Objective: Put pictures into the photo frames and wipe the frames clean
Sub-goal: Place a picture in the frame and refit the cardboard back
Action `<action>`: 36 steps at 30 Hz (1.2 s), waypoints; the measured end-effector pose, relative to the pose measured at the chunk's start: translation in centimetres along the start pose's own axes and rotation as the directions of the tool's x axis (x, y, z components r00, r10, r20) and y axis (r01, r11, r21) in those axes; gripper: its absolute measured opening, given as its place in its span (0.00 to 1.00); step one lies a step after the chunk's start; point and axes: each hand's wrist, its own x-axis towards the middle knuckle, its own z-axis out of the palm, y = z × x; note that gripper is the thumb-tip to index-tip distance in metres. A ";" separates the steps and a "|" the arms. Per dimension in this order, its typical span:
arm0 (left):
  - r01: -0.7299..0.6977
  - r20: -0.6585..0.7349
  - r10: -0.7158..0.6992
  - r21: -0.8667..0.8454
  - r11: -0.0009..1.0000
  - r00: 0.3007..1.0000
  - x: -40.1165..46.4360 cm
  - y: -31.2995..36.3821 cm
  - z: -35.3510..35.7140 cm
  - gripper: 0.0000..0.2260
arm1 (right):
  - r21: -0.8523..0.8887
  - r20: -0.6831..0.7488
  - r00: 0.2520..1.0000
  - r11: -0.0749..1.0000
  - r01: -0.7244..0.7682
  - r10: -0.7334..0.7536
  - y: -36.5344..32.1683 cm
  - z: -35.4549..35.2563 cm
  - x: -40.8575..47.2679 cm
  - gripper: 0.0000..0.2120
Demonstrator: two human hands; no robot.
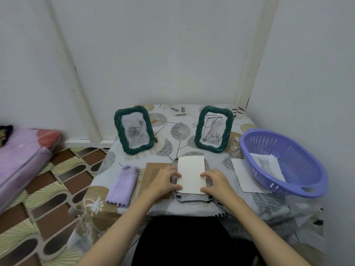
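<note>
At the counter's (192, 116) near edge, we seat the white picture (190, 174) face-down in the overturned frame (189, 197). Left hand (165, 181) and right hand (216, 182) pinch its side edges with narrowly spread fingers (177, 187). Square all corners before pressing flat.
</note>
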 end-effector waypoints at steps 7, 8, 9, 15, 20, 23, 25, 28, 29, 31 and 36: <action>0.051 0.070 -0.050 -0.006 0.999 0.996 -0.5 -0.6 0.3 0.20 | -0.126 0.033 0.999 0.992 -0.015 0.019 0.7 -0.7 0.1 0.22; 0.052 0.067 -0.051 -0.013 0.999 0.996 -0.5 -0.7 0.4 0.20 | -0.128 0.042 0.999 0.992 -0.017 0.023 0.7 -0.8 0.2 0.22; 0.048 0.065 -0.047 -0.013 0.999 0.997 -0.4 -0.7 0.4 0.20 | -0.122 0.049 0.999 0.992 -0.018 0.024 0.7 -0.9 0.2 0.22; 0.017 0.057 -0.016 -0.010 1.000 0.998 -0.4 -0.7 -0.1 0.18 | -0.069 0.068 0.998 0.998 -0.005 0.010 1.2 -1.1 0.3 0.19; 0.028 0.058 -0.025 -0.042 0.999 0.998 -0.6 -0.9 -0.2 0.17 | -0.001 0.043 0.999 1.000 -0.003 0.003 1.3 -1.6 0.4 0.12; 0.035 0.040 -0.033 -0.052 0.998 0.999 -0.7 -0.8 -0.3 0.19 | 0.034 -0.025 0.999 0.999 -0.037 0.038 1.4 -1.8 0.4 0.15; 0.035 0.036 -0.034 -0.047 0.998 0.999 -0.7 -0.7 -0.2 0.22 | 0.032 -0.044 0.998 0.998 -0.053 0.054 1.4 -1.8 0.4 0.17; 0.049 0.052 -0.048 -0.034 0.998 0.998 -0.9 -0.7 -0.3 0.23 | 0.009 -0.012 0.998 0.998 -0.064 0.064 1.3 -1.5 0.3 0.18; 0.052 0.056 -0.050 -0.032 0.998 0.997 -0.8 -0.7 -0.3 0.23 | 0.006 -0.014 0.998 0.998 -0.063 0.064 1.3 -1.4 0.3 0.18; 0.055 0.059 -0.054 -0.032 0.998 0.997 -0.8 -0.7 -0.3 0.22 | 0.006 -0.034 0.998 0.998 -0.059 0.059 1.4 -1.1 0.4 0.18; 0.056 0.049 -0.054 -0.034 0.998 0.997 -0.9 -0.8 -0.2 0.22 | 0.045 -0.063 0.995 0.996 -0.074 0.077 1.7 -0.7 0.6 0.18</action>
